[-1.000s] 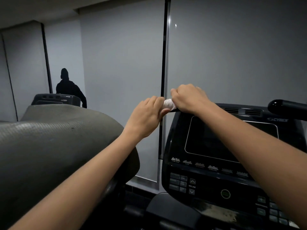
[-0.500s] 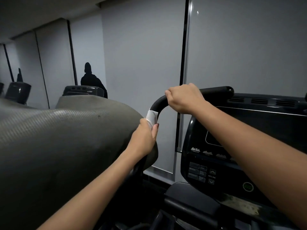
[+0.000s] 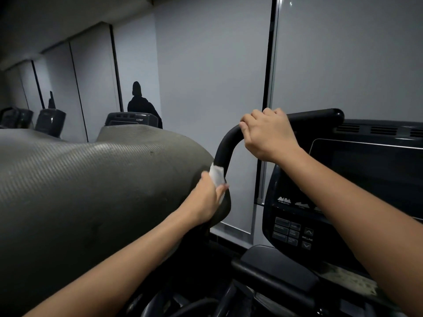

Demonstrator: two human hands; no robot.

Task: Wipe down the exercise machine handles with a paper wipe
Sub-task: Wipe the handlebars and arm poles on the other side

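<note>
Your left hand (image 3: 207,197) is gripping the white paper wipe (image 3: 217,175) around the curved black handle (image 3: 225,147); your right hand (image 3: 266,133) is clamping the top. Keep wrapping fully, sliding downward.

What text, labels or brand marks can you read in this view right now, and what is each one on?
"INCLINE": on the console keypad, between the up and down arrow buttons.
Other keypad buttons: they carry labels, too small and blurred to read.
Small captions under the white bar graphics on the console: too small to read.
Logo on the neighbouring machine's console: a pale mark, not legible.
No other readable text.
</note>
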